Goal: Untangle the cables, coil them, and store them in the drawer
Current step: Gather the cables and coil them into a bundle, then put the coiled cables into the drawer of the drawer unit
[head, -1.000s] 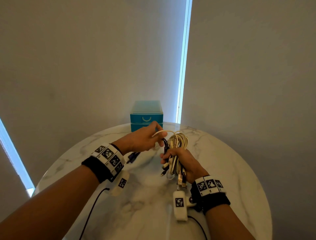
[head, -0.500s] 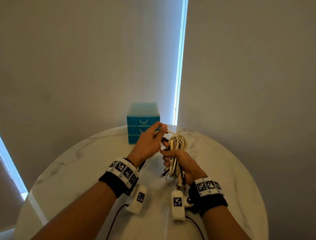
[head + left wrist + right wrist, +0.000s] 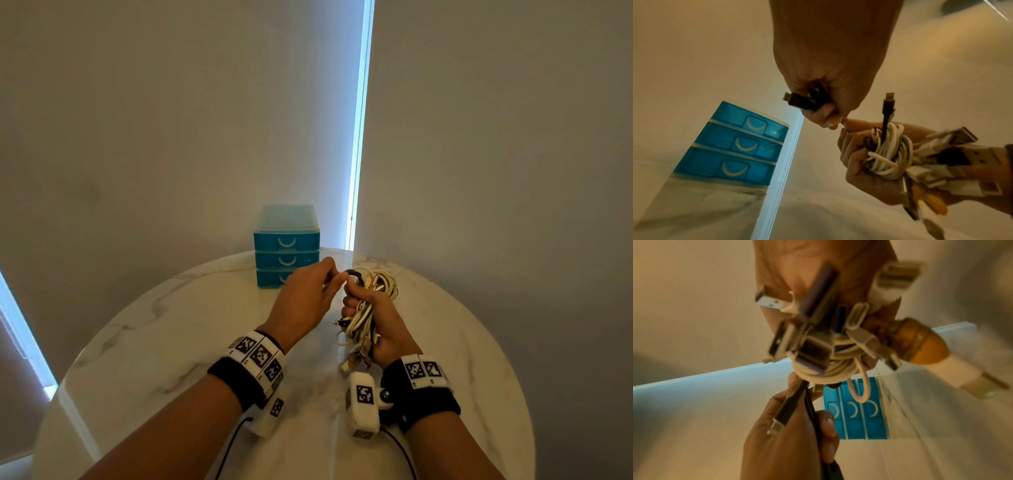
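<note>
Two hands work just above the marble table (image 3: 171,342): the right hand (image 3: 380,325) is fisted round a bundle of cables (image 3: 363,315), mostly cream-white, plugs bristling loose at its wrist end. Beside it the left hand (image 3: 305,301) pinches a black cable (image 3: 803,102), seemingly drawn from that knot. Pulling hard could cinch the tangle tighter. Farther back stands the blue drawer unit (image 3: 287,245), all three drawers closed.

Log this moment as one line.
left hand: grips black cable | right hand: holds cable bundle | drawers: closed
</note>
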Demonstrator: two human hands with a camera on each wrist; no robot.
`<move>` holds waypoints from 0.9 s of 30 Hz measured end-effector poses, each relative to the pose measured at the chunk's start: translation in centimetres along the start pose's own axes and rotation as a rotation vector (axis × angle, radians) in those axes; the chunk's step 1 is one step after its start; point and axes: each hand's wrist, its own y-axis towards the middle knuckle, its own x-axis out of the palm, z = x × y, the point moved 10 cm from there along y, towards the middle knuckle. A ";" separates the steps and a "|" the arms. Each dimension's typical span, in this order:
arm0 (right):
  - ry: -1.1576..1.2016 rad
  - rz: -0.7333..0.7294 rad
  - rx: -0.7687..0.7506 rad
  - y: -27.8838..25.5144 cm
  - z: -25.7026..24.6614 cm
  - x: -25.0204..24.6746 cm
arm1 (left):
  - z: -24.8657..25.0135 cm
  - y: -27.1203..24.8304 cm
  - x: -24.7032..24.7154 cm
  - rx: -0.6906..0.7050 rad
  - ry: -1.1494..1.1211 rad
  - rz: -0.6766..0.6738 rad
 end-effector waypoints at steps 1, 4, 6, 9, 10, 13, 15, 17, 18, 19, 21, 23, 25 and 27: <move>-0.008 -0.013 -0.003 0.0 0.0 0.1 | -0.2 0.1 -0.3 -0.010 -0.017 0.012; 0.006 -0.028 -0.026 -0.4 -0.2 0.6 | -0.4 0.3 -0.3 -0.044 -0.104 -0.014; -0.057 0.003 -0.039 -0.8 -0.4 0.7 | -0.1 0.2 0.2 -0.065 -0.145 -0.078; -0.147 0.019 -0.059 -1.1 -0.6 0.8 | -0.1 0.4 1.0 -0.043 -0.110 -0.186; -0.147 0.007 -0.066 -1.0 -0.6 0.8 | -0.1 0.5 1.2 -0.034 -0.112 -0.223; -0.159 0.040 -0.066 -0.7 0.0 0.6 | -0.3 0.6 0.9 0.002 -0.141 -0.273; -0.186 0.082 -0.052 -0.4 0.5 0.3 | -0.5 0.5 0.5 0.018 -0.168 -0.279; -0.184 0.047 -0.020 -0.1 1.2 0.6 | -0.8 0.4 0.2 0.026 -0.220 -0.276; -0.166 0.022 -0.009 -0.1 1.4 0.8 | -0.8 0.4 0.1 0.036 -0.230 -0.274; -0.142 0.010 -0.007 0.0 1.5 0.9 | -0.8 0.4 0.0 0.055 -0.221 -0.278; -0.102 -0.013 -0.010 0.2 1.6 0.9 | -1.0 0.9 0.3 0.083 -0.157 -0.329; -0.075 -0.016 0.006 0.3 1.9 0.9 | -2.2 1.9 0.6 0.063 -0.035 -0.410; -0.073 0.006 0.048 0.5 2.5 0.6 | -3.5 3.2 0.7 0.047 0.080 -0.475; -0.110 0.035 0.101 0.5 3.2 0.6 | -5.1 4.9 -0.7 0.024 0.248 -0.383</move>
